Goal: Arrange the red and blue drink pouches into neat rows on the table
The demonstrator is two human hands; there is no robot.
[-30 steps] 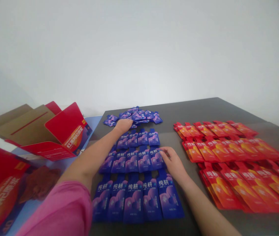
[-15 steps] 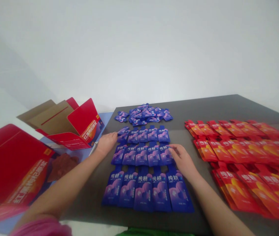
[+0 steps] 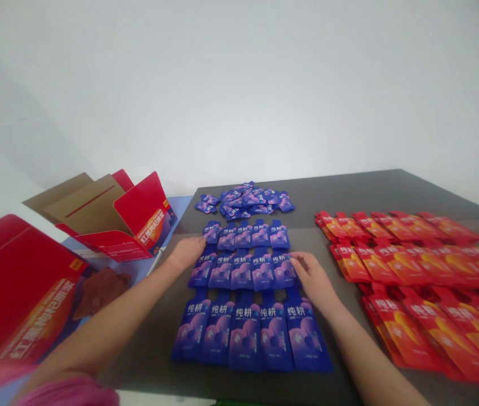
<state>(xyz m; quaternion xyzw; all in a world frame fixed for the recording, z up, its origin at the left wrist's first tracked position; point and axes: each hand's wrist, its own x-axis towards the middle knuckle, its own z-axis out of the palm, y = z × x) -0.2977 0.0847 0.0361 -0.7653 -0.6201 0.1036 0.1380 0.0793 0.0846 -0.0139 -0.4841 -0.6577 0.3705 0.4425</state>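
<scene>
At bottom centre, a front row of blue pouches is lying on the dark table. At lower left, a red box is standing, its contents hidden. At right, red pouches are lying in overlapping rows. Near the centre, the right hand is curving half open, fingertips touching the middle row's rightmost blue pouch. Left of it, the left hand is bending its fingers against the far row's leftmost blue pouch. Whether either is gripping, I cannot tell. Farther left, an open box is spreading its flaps, contents hidden. Beyond the rows, a loose pile of blue pouches is lying.
</scene>
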